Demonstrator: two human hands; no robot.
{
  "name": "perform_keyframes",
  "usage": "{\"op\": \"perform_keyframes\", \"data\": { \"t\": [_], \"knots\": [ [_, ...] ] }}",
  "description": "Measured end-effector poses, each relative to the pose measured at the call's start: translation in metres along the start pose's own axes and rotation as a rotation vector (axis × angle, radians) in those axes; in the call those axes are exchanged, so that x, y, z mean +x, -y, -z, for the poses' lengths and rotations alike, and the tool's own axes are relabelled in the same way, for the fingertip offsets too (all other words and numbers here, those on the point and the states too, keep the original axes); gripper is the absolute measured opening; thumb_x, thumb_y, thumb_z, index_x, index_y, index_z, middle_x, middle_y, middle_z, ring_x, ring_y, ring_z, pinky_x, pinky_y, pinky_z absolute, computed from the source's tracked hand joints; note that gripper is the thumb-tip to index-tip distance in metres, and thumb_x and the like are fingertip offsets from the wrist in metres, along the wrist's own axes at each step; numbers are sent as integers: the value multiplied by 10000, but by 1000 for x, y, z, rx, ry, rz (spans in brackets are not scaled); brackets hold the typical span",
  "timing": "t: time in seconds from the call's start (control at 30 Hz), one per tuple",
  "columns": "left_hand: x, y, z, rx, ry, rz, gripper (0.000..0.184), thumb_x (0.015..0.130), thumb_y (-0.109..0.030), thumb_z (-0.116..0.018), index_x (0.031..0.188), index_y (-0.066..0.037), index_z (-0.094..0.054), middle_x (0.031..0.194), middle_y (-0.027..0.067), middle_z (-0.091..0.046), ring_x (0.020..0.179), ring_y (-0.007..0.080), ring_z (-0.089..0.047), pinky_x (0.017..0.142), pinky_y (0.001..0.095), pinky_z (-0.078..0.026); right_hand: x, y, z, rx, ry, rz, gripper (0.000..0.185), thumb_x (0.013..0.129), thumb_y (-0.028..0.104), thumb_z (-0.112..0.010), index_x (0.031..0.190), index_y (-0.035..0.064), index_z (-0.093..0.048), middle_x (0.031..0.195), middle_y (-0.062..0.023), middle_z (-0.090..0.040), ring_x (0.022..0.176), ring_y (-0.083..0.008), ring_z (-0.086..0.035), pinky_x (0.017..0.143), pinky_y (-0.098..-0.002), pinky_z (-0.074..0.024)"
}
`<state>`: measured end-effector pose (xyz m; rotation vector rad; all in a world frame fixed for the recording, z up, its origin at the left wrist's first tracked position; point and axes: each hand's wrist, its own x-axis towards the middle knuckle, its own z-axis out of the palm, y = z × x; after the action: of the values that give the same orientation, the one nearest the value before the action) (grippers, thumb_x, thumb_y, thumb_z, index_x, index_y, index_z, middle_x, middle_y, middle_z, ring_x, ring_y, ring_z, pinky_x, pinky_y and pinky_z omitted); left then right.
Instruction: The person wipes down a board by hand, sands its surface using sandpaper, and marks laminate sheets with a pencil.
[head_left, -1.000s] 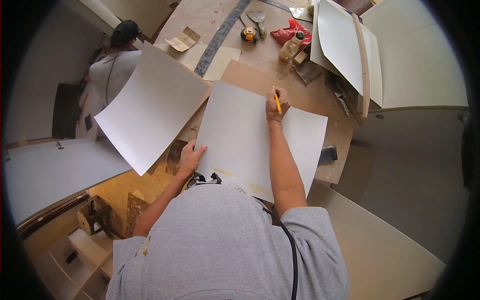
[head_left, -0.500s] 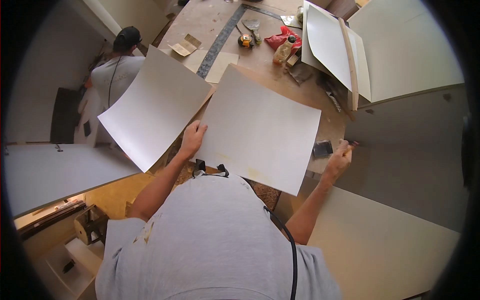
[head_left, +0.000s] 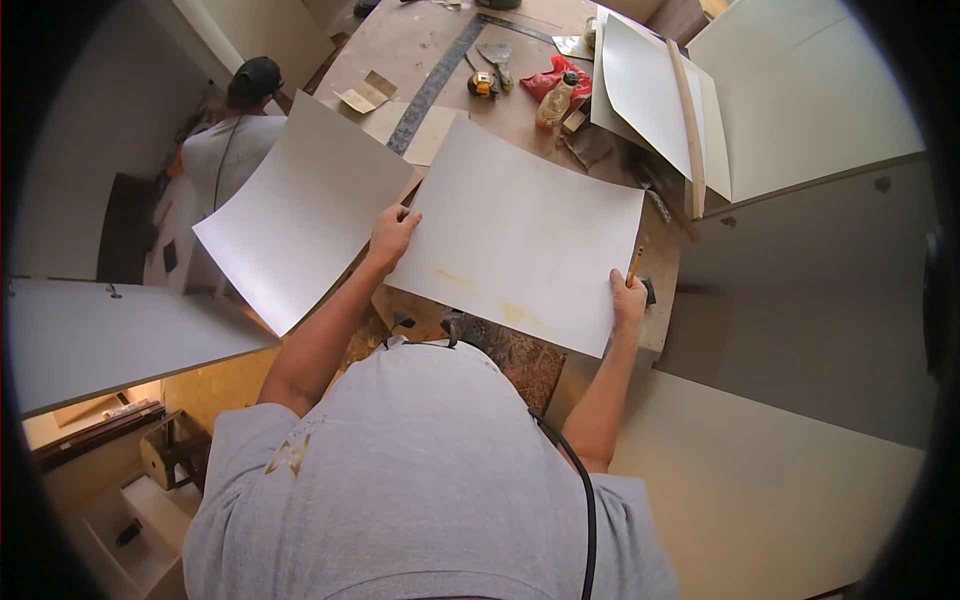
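Note:
A large white sheet, with yellowish smears near its front edge, is held over the front of the worktable. My left hand is closed on its left edge, thumb on top. At the right edge, my right hand grips the sheet too, and a thin pencil sticks up from its fingers. Just behind that hand, a small black object is partly hidden. To the left, a second white sheet lies at an angle, apart from my fingers.
On the worktable are a tape measure, a putty knife, a bottle and a red bag. Panels with a wooden strip stand at the right. A co-worker is at far left.
My right hand has moved left from beside the sheet onto its right edge, pencil still in the fingers. The sheet's front edge has shifted slightly away from my body, with my left hand.

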<state>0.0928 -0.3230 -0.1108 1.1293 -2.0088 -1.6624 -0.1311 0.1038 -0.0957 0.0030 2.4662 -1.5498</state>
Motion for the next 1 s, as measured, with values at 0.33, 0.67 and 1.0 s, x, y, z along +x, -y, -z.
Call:
{"op": "perform_keyframes", "data": {
  "t": [0.33, 0.67, 1.0],
  "knots": [
    [-48, -86, -4, -8, -16, -306, 372, 1026, -324, -659, 901, 25, -634, 759, 17, -564, 728, 120, -495, 665, 337, -444, -20, 49, 49, -42, -179, 228, 206, 1008, 195, -712, 891, 27, -689, 817, 55, -595, 740, -89, -509, 692, -283, -457],
    [-102, -250, 40, -124, 230, -578, 325, 1069, -299, -622, 968, 9, -624, 718, -41, -488, 683, 64, -460, 601, 277, -391, -74, 109, 178, 279, -428, 300, 223, 1018, 288, -657, 962, 76, -617, 911, 11, -558, 867, -153, -557, 820, -369, -498],
    [-75, -3, 19, 246, 214, -106, 341, 1016, -284, -622, 933, 47, -630, 809, 172, -606, 789, 232, -592, 744, 401, -472, -78, -2, 45, 69, -45, 38, 231, 1034, 230, -677, 983, 6, -706, 893, -14, -695, 773, -84, -601, 688, -285, -500]
  ]
}}
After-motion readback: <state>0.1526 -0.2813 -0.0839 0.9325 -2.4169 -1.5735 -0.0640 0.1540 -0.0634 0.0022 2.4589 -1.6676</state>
